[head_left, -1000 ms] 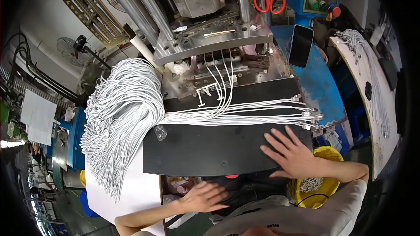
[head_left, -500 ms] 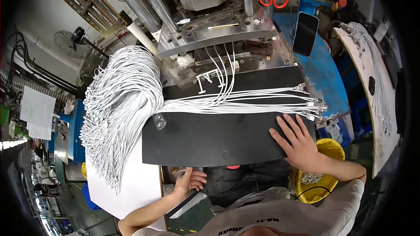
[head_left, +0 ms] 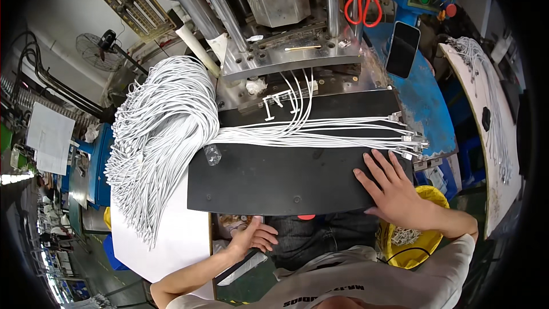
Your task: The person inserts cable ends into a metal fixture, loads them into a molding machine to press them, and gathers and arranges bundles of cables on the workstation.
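My right hand (head_left: 396, 195) lies with spread fingers on the front right of the black board (head_left: 257, 178), just below the metal plug ends (head_left: 410, 139) of several white cables (head_left: 320, 131). It holds nothing. Below the board's front edge, my left hand (head_left: 255, 237) hovers beside an open drawer (head_left: 230, 223), its fingers loosely extended and nothing visible in them. From a thick white cable bundle (head_left: 163, 109) at the left, the strands run rightward across the board. A few cables bend up into the metal press (head_left: 291, 60), near small white T-shaped plastic pieces (head_left: 269, 110).
Red-handled scissors (head_left: 362, 9) hang beside the press, and a black phone (head_left: 403, 50) leans on the blue machine frame. A yellow-lined bin (head_left: 420, 252) stands beside my right forearm. More cables lie on a side board (head_left: 480, 97). A clear plastic scrap (head_left: 213, 155) sits by the bundle.
My left hand has shifted slightly right and its fingers are straighter. My right hand stays on the board. The view has tilted a little, showing more of the press.
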### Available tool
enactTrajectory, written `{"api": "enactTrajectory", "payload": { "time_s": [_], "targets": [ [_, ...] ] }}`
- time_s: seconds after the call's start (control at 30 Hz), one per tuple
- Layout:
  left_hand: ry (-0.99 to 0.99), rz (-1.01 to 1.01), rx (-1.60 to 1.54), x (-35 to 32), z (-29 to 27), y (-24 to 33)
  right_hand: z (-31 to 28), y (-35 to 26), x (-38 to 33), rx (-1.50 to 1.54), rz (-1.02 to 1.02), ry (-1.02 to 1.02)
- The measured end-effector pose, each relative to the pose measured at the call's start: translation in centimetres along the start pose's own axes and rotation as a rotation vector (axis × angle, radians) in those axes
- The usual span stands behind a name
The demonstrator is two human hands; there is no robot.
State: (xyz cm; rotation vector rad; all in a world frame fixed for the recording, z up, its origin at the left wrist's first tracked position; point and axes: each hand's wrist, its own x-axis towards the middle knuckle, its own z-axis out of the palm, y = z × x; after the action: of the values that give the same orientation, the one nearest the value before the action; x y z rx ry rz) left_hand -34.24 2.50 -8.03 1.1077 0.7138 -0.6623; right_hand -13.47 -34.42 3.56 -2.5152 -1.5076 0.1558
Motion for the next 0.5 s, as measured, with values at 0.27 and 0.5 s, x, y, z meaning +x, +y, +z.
{"api": "enactTrajectory", "payload": {
  "time_s": [0.27, 0.5],
  "targets": [
    [-0.536, 0.472, 0.815, -0.6, 12.3, 8.1, -2.1, 7.0, 14.5, 1.636, 0.430, -0.140],
    [0.126, 1.468, 1.493, 2.9, 6.4, 19.2, -1.3, 3.2, 22.1, 1.803, 0.104, -0.242]
  ]
}}
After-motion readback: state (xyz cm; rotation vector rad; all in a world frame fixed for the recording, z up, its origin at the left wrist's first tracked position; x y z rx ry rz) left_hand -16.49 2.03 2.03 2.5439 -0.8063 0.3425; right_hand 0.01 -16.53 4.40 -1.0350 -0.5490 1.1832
